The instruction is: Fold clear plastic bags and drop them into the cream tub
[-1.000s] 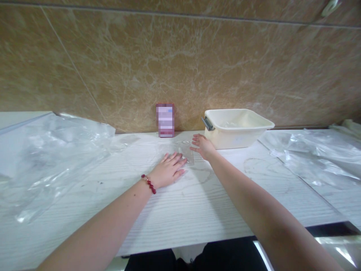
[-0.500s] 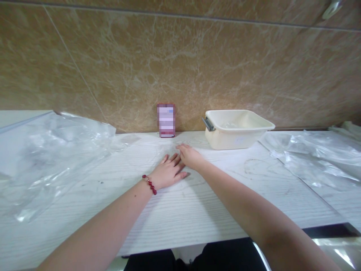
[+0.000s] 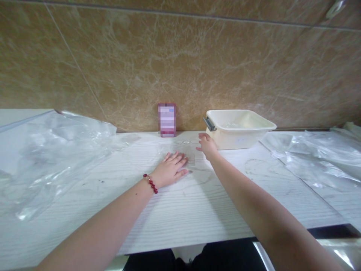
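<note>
A small clear plastic piece (image 3: 190, 152), hard to make out, lies flat on the white wood-grain table (image 3: 180, 210). My left hand (image 3: 170, 169), with a red bead bracelet at the wrist, rests palm down on its near part, fingers spread. To the right, my right hand (image 3: 207, 146) is raised a little beside the front left corner of the cream plastic bin (image 3: 237, 138), its fingers apart and nothing seen between them. Something clear lies inside the bin.
A phone (image 3: 167, 120) in a red case leans upright against the brown marbled wall (image 3: 169, 60). Crumpled clear plastic (image 3: 62, 146) covers the table's left side, and more clear plastic (image 3: 318, 158) lies at the right. The bin has a grey handle clip on its left.
My right hand has moved right, away from my left hand to the bin's corner, and its fingers have spread. More of the clear piece shows. My left hand has stayed nearly in place.
</note>
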`<state>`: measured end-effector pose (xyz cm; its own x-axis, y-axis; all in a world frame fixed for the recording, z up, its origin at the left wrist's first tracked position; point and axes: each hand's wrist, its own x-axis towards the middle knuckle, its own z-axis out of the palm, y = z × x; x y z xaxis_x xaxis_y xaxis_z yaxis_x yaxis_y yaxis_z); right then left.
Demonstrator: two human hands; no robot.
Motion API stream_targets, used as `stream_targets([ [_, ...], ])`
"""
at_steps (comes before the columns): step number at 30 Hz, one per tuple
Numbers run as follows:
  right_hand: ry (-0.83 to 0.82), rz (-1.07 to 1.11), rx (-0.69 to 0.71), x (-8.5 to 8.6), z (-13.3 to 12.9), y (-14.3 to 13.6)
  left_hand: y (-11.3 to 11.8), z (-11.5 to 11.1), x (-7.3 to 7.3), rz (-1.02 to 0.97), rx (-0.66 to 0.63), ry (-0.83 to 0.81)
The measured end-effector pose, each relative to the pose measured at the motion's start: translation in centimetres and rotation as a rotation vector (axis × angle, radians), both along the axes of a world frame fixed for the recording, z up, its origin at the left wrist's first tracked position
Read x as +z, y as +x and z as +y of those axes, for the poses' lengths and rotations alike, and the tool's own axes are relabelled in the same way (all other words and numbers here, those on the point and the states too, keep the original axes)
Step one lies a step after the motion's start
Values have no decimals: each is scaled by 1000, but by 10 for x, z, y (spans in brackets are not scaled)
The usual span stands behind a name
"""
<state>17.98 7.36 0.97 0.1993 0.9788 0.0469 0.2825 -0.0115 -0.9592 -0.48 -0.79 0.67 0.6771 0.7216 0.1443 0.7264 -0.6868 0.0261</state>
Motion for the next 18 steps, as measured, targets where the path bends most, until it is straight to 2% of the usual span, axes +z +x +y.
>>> stream_targets([
  [4, -84, 149, 7, -2, -1, -5, 0, -1, -1, 11, -34, -19],
  [8, -85, 132, 29, -2, -1, -9, 0, 0, -1, 20, -44, -28],
  [11, -6, -96, 12, 1, -4, -9, 0, 0, -1, 19, -45, -29],
  [13, 151, -340, 32, 5, -12, -13, 0, 0, -1, 25, -47, -29],
  [15, 295, -540, 144, 8, -22, -22, 0, 0, 0, 39, -48, -32],
  [18, 292, -723, 388, 6, -33, -38, 1, 0, 1, 48, -58, -41],
])
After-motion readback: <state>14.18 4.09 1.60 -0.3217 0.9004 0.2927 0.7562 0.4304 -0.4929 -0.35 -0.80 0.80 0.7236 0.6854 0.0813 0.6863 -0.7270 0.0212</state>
